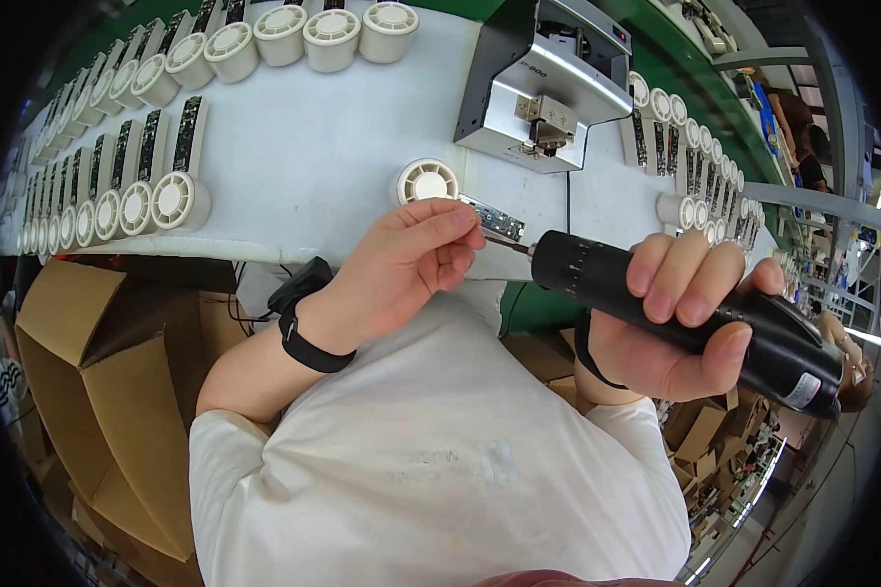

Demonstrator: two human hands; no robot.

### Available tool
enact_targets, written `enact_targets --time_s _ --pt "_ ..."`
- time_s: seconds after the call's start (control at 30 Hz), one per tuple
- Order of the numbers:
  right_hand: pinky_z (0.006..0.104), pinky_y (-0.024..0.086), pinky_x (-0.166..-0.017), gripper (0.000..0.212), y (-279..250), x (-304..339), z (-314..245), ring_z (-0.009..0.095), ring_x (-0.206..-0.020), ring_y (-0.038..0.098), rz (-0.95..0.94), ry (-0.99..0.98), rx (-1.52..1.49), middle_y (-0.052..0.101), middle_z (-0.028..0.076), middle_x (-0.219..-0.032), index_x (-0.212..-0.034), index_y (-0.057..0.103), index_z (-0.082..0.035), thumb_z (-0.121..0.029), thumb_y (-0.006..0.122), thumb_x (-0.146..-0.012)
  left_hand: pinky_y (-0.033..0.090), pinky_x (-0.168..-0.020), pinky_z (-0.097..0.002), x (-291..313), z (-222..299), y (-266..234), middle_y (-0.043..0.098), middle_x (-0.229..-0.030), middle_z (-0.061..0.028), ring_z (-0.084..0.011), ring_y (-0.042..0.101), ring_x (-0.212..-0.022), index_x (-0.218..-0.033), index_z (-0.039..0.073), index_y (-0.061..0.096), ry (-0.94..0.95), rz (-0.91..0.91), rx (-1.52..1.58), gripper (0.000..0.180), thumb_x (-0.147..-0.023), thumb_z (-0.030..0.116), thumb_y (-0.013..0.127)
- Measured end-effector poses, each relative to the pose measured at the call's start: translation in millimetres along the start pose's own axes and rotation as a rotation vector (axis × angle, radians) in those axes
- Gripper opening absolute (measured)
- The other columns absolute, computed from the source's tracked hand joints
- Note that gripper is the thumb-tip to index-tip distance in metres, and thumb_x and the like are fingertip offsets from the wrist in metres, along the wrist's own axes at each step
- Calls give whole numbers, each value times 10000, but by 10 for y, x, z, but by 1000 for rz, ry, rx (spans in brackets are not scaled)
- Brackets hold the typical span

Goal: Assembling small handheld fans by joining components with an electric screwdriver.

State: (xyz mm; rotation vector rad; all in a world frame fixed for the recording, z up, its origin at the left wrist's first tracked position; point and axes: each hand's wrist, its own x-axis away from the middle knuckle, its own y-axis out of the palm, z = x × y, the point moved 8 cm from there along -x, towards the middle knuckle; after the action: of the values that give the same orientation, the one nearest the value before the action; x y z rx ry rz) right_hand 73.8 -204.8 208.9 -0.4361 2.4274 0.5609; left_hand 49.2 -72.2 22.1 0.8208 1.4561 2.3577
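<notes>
My right hand (671,338) is wrapped around a black electric screwdriver (585,274), held tilted with its bit pointing left. My left hand (401,254) is closed in a pinch close to the bit's tip. Whatever lies between its fingertips is hidden. Just beyond the left hand, a white round-headed device (428,183) lies near the table's front edge. From its head a green circuit board (497,219) extends to the right, partly covered by my fingers and the bit.
A silver box-shaped machine (519,122) stands at the back centre. Rows of similar white devices (179,201) with exposed boards line the left, and more devices (690,210) stand at the right. Open cardboard boxes (117,391) sit below the table at left.
</notes>
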Motion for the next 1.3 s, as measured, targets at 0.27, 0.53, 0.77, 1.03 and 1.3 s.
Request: enact_targets --time_s 0.27,0.53,0.77,1.03,1.3 --pt "394 498 -603 495 16 103 31 207 -637 543 80 -13 28 554 62 -816 -1334 379 -138 -272 648 -941 472 -657 -239 74 -116 88 656 -855 -27 -107 567 -701 -965 66 633 -80 -45 197 129 -981 190 599" --pt "396 510 -571 517 86 98 98 217 -614 559 27 -13 44 570 77 -775 -1318 373 -131 -257 684 -923 473 -624 -243 101 -151 47 659 -843 -10 -94 583 -701 -959 91 636 -79 -8 208 127 -988 207 594" --pt "374 488 -589 505 131 112 140 199 -630 541 -23 9 60 554 64 -777 -1316 391 -129 -256 677 -918 475 -614 -249 112 -205 0 656 -823 -4 -86 585 -688 -938 104 632 -87 35 227 138 -991 224 593" --pt "346 435 -615 454 162 138 242 162 -649 490 -111 95 132 507 20 -806 -1328 431 -165 -268 624 -930 477 -617 -253 136 -276 -14 651 -804 -7 -95 581 -678 -960 92 636 -186 37 292 164 -990 248 595" --pt "372 455 -616 401 -84 -16 504 178 -643 500 41 100 211 505 39 -778 -1292 433 -129 -161 585 -922 511 -710 -276 438 116 -298 675 -890 -89 -160 632 -787 -1083 3 591 150 100 -754 287 -900 193 705"
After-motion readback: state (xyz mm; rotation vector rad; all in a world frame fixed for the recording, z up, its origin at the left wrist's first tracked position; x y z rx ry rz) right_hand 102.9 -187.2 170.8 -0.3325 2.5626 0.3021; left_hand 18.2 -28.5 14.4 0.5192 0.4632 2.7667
